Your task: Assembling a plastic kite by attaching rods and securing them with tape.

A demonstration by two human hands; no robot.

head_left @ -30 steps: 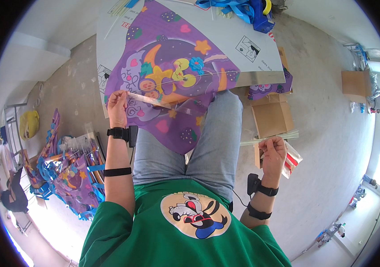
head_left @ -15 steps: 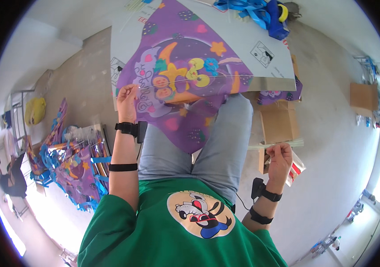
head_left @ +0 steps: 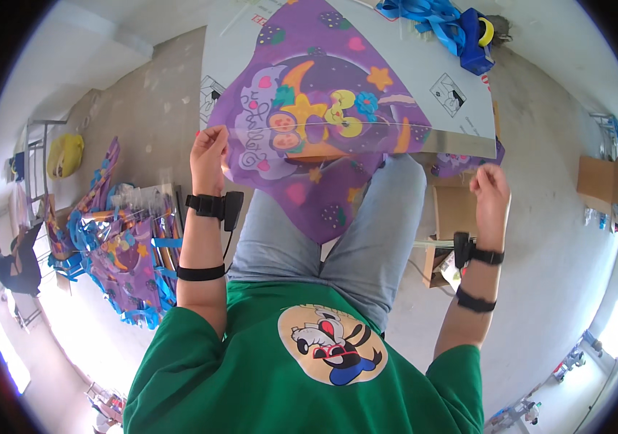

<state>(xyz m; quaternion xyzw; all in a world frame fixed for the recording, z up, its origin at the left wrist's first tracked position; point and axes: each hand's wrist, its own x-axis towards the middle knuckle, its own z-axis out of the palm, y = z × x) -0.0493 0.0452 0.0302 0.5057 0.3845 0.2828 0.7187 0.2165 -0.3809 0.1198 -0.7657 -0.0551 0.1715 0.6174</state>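
"Where is the purple sheet (head_left: 327,108) to be found?"

"It is spread over the pale board (head_left: 414,54), and its lower corner is draped over the lap, between the thighs of the blue jeans (head_left: 392,206). A moon, stars and fruit are printed on it."

"And how is the left hand (head_left: 210,145) held?"

"It is placed at the left edge of the sheet, with thumb and fingers pinched together. Whether the sheet itself or something thin is gripped cannot be told. From near those fingertips a thin pale line (head_left: 388,125) is seen to be stretched across the print; what it is made of cannot be made out."

"The right hand (head_left: 491,184)?"

"It is raised just beside the lower right corner of the board, well apart from the left one. Its fingers are curled in, tips brought together; whether anything thin is held there cannot be seen."

"What is set around them?"

"Blue ribbon (head_left: 425,18) is piled at the far edge of the board, beside a blue tape holder (head_left: 475,47) in which a yellow roll (head_left: 487,31) is fitted. Below the board, at right, a cardboard box (head_left: 455,211) is seen. At left, more printed purple sheets (head_left: 124,264) are heaped with blue strips, and a yellow bag (head_left: 66,155) is seen beyond."
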